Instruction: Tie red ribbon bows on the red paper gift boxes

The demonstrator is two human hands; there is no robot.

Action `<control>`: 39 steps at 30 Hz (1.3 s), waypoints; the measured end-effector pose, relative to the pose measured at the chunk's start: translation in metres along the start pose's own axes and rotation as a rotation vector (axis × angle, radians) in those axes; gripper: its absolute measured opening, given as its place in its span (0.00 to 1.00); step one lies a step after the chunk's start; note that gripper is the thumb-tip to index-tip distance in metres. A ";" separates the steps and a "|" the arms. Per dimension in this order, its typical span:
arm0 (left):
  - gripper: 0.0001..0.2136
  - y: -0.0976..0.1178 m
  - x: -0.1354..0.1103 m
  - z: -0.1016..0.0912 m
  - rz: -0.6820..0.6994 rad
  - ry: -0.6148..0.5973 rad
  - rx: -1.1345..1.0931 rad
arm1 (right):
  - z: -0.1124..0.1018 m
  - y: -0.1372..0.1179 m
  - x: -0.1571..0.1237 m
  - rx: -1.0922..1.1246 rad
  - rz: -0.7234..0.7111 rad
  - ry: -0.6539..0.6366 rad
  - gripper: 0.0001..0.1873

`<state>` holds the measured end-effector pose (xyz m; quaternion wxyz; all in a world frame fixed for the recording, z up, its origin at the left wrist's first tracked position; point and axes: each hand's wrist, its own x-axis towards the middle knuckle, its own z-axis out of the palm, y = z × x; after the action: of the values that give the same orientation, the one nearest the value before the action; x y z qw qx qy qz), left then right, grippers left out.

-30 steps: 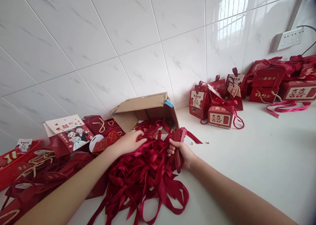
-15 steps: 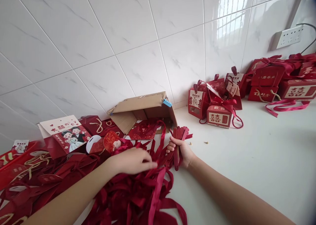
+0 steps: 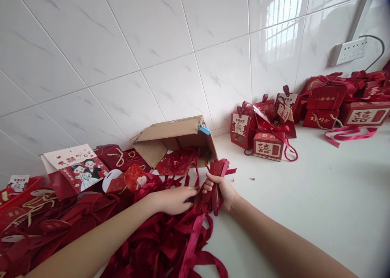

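Observation:
My right hand point(image 3: 226, 192) is wrapped round a bundle of red cards with scalloped edges point(image 3: 218, 169), holding it upright above the white counter point(image 3: 283, 205). Just left of it, my left hand point(image 3: 175, 199) reaches into a heap of dark red satin ribbons point(image 3: 158, 245), its fingers outstretched and a little apart. The fingertips come close to the cards' lower left side; ribbon lies under and around them. Behind both hands, a cardboard box point(image 3: 170, 126) lies on its side with its opening towards me, red printed card and ribbon inside.
Red gift bags and boxes point(image 3: 268, 148) stand against the tiled wall at right, with more stacked boxes point(image 3: 326, 97) beyond. Flattened red packaging point(image 3: 73, 221) covers the left side, beside a box with a cartoon couple point(image 3: 83, 174). Two tiny gold bits point(image 3: 252, 179) lie near the cards.
My left hand has lowered onto the ribbons and moved slightly right, closer to the cards. My right hand keeps its grip on the bundle. The view has shifted a little.

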<state>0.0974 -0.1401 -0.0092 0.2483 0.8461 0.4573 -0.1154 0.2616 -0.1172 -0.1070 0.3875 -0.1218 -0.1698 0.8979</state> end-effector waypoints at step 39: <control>0.11 -0.053 0.066 -0.010 -0.268 0.560 0.268 | 0.000 -0.001 0.002 -0.020 0.045 0.077 0.21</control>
<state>0.0896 -0.0633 -0.0457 -0.0178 0.8024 0.5957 0.0308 0.2609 -0.1149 -0.1070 0.3720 -0.1642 -0.1611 0.8993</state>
